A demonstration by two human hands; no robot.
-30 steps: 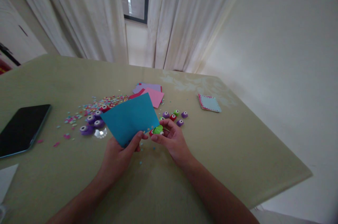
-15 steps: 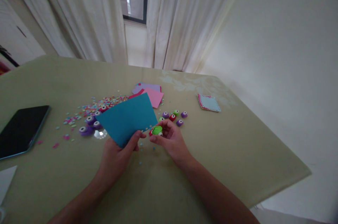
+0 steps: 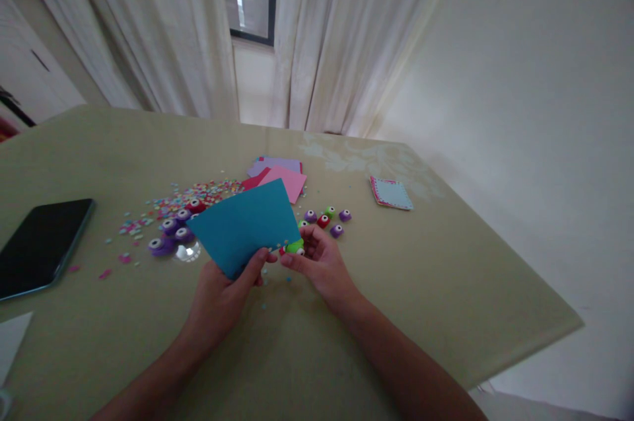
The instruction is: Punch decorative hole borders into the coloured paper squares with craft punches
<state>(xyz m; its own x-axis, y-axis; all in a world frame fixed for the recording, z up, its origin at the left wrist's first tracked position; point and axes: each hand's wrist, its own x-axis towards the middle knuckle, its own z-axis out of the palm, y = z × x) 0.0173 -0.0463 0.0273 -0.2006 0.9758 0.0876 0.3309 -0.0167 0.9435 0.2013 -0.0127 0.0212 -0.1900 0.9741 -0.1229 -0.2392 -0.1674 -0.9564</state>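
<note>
My left hand (image 3: 225,299) grips a blue card (image 3: 247,226) by its lower edge, thumb on top. A row of small cut-out holes runs along the card's lower right edge. My right hand (image 3: 324,266) is closed around a small green craft punch (image 3: 296,247) with a bit of red at its left end. The card's right corner meets the punch and covers part of it. Just beyond my right hand stand several small purple, red and green punches (image 3: 323,221). More purple punches (image 3: 170,227) cluster left of the card, beside a shiny clear round piece (image 3: 188,251).
Colourful paper confetti (image 3: 198,195) is scattered behind the card. Pink and lilac cards (image 3: 284,176) lie at the back middle. A stack of edge-punched cards (image 3: 391,194) sits to the right. A black tablet (image 3: 42,242) and white paper (image 3: 12,342) lie at the left.
The card has shifted slightly right over the last half second, and its corner now hides more of the green punch. Both hands stay in nearly the same place.
</note>
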